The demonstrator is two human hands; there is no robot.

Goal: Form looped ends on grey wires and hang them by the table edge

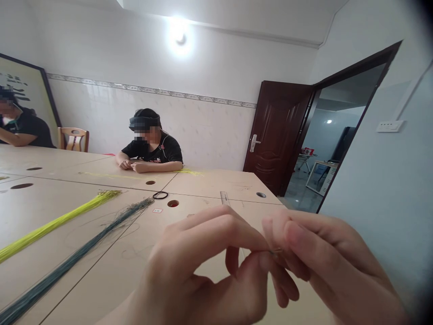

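Note:
My left hand (209, 262) pinches a thin thread (275, 252) between thumb and forefinger, and the thread's fine ends stick out past the fingertips. Close beside it, my right hand (331, 257) is closed, thumb against the curled fingers; what it holds, if anything, is hidden. Both hands are raised above the near side of the table. To their left lies a bundle of dark grey-green threads (81, 250), its frayed, knotted end pointing away from me. A bright yellow bundle of threads (61, 222) lies farther left.
On the table (196, 216) are a black ring-shaped band (160, 195), a small white label (157, 211), a ruler (224, 197) and round cable holes (173, 203). A person (150, 140) sits across with both forearms on the table, and another person (25, 122) sits far left. A brown door (277, 131) stands open.

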